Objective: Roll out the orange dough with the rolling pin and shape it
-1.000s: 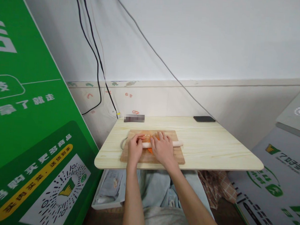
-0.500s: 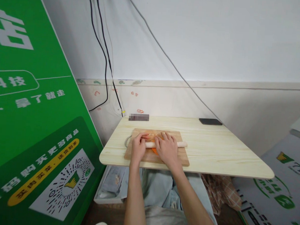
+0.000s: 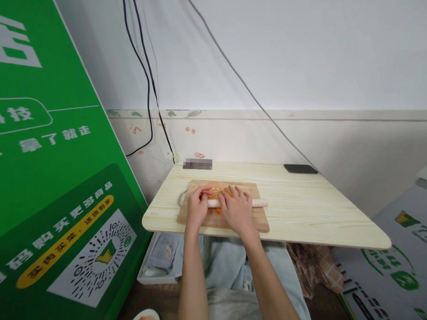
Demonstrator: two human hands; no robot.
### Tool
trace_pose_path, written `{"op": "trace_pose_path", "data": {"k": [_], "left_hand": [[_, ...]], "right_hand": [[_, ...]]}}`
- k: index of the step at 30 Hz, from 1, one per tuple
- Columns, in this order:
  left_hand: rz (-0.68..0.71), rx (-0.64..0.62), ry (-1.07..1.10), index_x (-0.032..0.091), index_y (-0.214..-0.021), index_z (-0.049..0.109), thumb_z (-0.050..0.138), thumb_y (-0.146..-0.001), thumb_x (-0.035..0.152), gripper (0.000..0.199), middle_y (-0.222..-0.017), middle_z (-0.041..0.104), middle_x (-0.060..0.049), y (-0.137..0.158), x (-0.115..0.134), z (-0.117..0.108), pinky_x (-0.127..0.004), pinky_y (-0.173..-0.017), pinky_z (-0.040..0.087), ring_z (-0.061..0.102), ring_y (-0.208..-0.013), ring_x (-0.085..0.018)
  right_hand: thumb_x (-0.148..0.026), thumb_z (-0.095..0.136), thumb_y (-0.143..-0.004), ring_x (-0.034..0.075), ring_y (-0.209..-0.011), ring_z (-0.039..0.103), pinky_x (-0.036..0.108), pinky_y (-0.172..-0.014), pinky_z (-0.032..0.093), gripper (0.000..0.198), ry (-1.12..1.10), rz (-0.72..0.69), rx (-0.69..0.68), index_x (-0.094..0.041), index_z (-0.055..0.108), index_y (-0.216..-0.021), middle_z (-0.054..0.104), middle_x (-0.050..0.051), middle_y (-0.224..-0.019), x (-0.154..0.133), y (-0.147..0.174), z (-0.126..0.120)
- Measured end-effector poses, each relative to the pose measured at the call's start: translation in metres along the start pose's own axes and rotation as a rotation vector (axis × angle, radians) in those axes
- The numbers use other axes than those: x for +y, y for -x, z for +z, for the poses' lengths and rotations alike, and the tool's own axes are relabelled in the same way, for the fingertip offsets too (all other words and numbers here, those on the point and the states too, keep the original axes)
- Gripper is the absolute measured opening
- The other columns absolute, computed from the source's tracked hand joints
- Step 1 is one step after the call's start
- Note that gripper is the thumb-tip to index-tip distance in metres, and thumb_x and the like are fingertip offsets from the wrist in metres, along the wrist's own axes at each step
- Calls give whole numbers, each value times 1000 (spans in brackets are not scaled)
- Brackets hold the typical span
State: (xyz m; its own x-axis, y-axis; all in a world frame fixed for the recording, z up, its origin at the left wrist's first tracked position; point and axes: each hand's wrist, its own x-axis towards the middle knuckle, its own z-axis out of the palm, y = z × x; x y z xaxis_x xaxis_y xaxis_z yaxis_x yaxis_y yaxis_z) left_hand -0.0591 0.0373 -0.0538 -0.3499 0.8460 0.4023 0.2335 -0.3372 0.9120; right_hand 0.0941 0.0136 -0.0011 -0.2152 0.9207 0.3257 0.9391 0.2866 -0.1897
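Observation:
A pale wooden rolling pin (image 3: 214, 203) lies crosswise on a wooden cutting board (image 3: 220, 221). My left hand (image 3: 197, 205) is wrapped round the pin's left end, its fingers curled. My right hand (image 3: 237, 208) presses over the pin's right part, with the fingers bent forward across it and the pin's tip sticking out beyond. Beneath the pin and between my hands lies a flat orange piece (image 3: 215, 194), dough-like in look. Most of it is hidden by my hands, and a small orange edge shows on the near side of the pin.
The board rests on a light wood-grain table (image 3: 321, 207) against the wall. A phone (image 3: 300, 169) lies at the back right, a dark, partly blurred bar (image 3: 197, 164) at the back left. A green sign (image 3: 74, 173) stands left. Below is a plate (image 3: 146, 319) with orange traces.
The pin has rolled a little toward me, so less orange shows on its near side. Both hands keep their places on it. The view has shifted slightly.

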Motion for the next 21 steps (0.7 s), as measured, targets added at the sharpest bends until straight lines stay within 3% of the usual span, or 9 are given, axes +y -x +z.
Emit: {"op": "trace_pose_path", "data": {"k": [6, 12, 17, 21], "left_hand": [[13, 4, -14, 19, -99, 79, 52, -92, 5, 32, -95, 83, -6, 0, 0, 0, -33, -91, 63, 79, -91, -21], [-1, -5, -14, 18, -101, 79, 53, -92, 5, 31, -95, 83, -6, 1, 0, -1, -33, -91, 63, 79, -91, -20], [-11, 5, -15, 18, -102, 80, 54, -96, 10, 27, -95, 84, -7, 2, 4, -1, -33, -91, 63, 80, -92, -21], [-15, -1, -21, 18, -102, 80, 57, -97, 13, 25, -98, 84, -7, 3, 6, -3, -33, -92, 63, 80, -94, -21]], "right_hand": [[-43, 37, -120, 31, -142, 60, 53, -115, 40, 49, -39, 26, -82, -25, 81, -129, 77, 11, -145, 0, -20, -6], [-44, 37, -119, 34, -154, 51, 56, -124, 33, 49, -73, -18, 0, -26, 79, -136, 67, 11, -161, 5, 7, 1], [-49, 39, -117, 33, -161, 45, 59, -132, 22, 56, -103, -91, -129, -23, 62, -162, 61, 16, -167, 14, 27, -3], [-51, 42, -116, 32, -161, 45, 59, -134, 20, 58, -125, -119, -138, -22, 59, -164, 59, 17, -168, 16, 26, -5]]}}
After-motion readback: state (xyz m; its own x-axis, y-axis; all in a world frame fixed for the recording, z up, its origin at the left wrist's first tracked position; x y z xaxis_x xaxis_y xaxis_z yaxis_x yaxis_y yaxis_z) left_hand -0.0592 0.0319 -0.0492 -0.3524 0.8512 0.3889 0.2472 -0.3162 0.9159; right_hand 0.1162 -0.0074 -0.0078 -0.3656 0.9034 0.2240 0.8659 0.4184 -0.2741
